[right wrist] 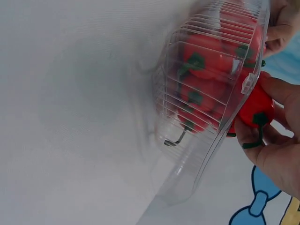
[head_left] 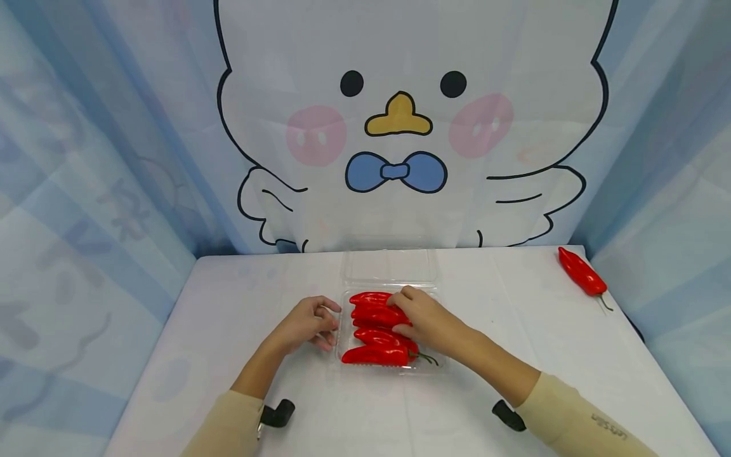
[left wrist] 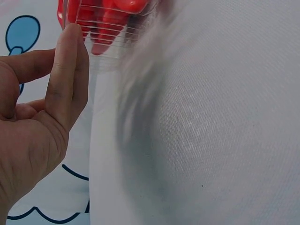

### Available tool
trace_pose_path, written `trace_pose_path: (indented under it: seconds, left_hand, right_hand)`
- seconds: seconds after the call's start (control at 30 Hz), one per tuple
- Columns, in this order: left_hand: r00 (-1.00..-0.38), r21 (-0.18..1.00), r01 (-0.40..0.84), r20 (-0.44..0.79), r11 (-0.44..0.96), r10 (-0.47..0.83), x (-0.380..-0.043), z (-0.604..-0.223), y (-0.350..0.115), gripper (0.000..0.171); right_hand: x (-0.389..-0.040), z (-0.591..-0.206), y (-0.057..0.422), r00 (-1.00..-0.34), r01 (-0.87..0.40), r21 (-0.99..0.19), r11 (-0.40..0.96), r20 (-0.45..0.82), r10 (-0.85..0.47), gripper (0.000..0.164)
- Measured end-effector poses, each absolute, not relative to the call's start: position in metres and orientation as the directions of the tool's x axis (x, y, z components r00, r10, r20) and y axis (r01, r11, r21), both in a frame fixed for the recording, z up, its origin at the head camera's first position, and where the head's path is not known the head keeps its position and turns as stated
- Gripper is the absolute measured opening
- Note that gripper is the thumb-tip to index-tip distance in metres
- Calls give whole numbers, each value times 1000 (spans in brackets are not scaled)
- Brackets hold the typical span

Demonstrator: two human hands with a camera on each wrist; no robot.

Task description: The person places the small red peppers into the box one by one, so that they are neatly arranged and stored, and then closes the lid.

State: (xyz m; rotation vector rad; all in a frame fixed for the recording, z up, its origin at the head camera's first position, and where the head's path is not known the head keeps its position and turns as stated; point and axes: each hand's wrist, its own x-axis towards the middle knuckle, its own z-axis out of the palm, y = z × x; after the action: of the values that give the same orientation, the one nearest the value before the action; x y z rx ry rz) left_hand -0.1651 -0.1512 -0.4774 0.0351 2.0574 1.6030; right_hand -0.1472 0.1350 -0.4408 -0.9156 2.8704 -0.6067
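A clear plastic clamshell box (head_left: 340, 343) lies with its lid (head_left: 391, 266) folded back, holding several red chili peppers (head_left: 374, 355) side by side. My right hand (head_left: 425, 317) is over the box's right half, thumb and fingers round one red chili pepper (right wrist: 257, 107) whose green stem points out past the palm. That pepper is at the box's rim, above the others. On the other side, my left hand (head_left: 311, 322) has its fingertips right at the box's left edge; its fingers (left wrist: 63, 77) are fairly straight, with no pepper between them.
A single red chili pepper (head_left: 581, 271) lies at the far right corner of the white table (head_left: 228, 304). Behind the table hangs a curtain (head_left: 394, 219) with a cartoon figure, and more curtain stands on both sides. Black wrist-camera mounts (head_left: 278, 414) sit by both sleeves.
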Motion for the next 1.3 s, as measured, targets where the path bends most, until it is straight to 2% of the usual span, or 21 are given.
trace_pose_path:
  seconds: [0.4,0.93,1.3]
  left_hand:
    - [-858,907,-293,-389,301,336,-165,-477,-151,31]
    - [-856,906,-301,-394,297,334,-164,-477,-150,31]
    - [-859,905,-302,-394,298,326,-165,-479,-150,31]
  right_hand:
    - [-142,-443,128,-826,-545,-364,756,81,-557,45]
    - [-139,-452,128,-820,-573,-226,788,170,-547,41]
    - [-139,-459,130,-826,-558,-223,799,235,-511,40]
